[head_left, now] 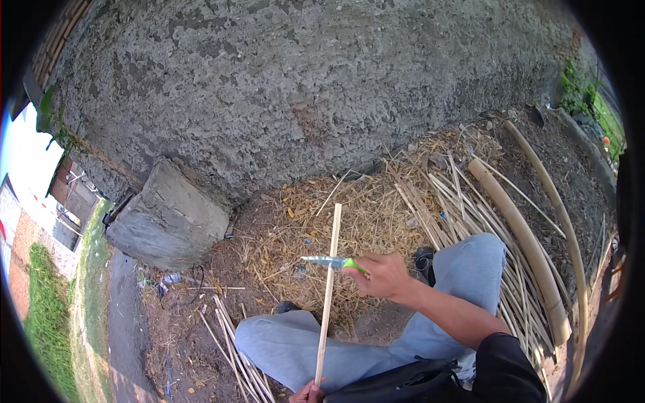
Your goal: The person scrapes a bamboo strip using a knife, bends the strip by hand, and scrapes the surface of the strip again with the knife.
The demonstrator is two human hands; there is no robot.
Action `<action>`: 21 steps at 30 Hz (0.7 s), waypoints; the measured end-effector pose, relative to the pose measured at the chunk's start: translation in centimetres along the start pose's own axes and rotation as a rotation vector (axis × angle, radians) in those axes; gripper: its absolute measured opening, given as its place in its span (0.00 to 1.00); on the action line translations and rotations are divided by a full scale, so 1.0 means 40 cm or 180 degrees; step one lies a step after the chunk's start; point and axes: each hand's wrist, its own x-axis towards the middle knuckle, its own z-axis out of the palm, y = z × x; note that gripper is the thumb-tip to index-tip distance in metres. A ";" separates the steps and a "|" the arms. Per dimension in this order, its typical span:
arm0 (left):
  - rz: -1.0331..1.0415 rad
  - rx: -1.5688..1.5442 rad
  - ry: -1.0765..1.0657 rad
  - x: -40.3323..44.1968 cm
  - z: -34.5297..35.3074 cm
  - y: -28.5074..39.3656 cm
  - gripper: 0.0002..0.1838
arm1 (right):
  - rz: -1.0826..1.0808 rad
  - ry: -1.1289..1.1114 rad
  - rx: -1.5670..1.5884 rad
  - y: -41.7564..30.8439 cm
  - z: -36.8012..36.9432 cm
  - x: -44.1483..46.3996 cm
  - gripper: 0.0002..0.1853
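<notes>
Black sleeve (507, 369) is seen toward half past four, and a green-handled knife (348, 263) is clenched in the right hand (381, 275), its blade crossing the pale strip (326, 305) near centre. That strip's lower end is gripped by the left hand (308, 393) at six o'clock.
</notes>
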 end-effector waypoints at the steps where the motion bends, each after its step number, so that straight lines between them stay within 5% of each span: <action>1: -0.0120 -0.0015 0.0071 -0.007 0.000 -0.009 0.16 | 0.0018 -0.0013 0.0023 0.008 0.005 0.005 0.16; 7: -0.0045 0.0167 0.0152 -0.002 0.004 0.019 0.18 | -0.0261 0.0062 -0.0060 0.005 0.018 0.013 0.16; 10: -0.0068 0.0248 0.0166 -0.031 -0.011 0.015 0.18 | 0.0633 0.0288 -0.0311 0.077 0.018 0.046 0.16; 15: -0.0090 0.0226 0.0164 -0.021 -0.021 -0.007 0.18 | 0.0008 -0.0089 0.0046 0.025 0.011 0.030 0.15; 21: 0.0046 0.0279 0.0017 -0.036 -0.010 0.012 0.19 | 0.0670 0.0704 -0.0383 0.115 -0.011 0.089 0.16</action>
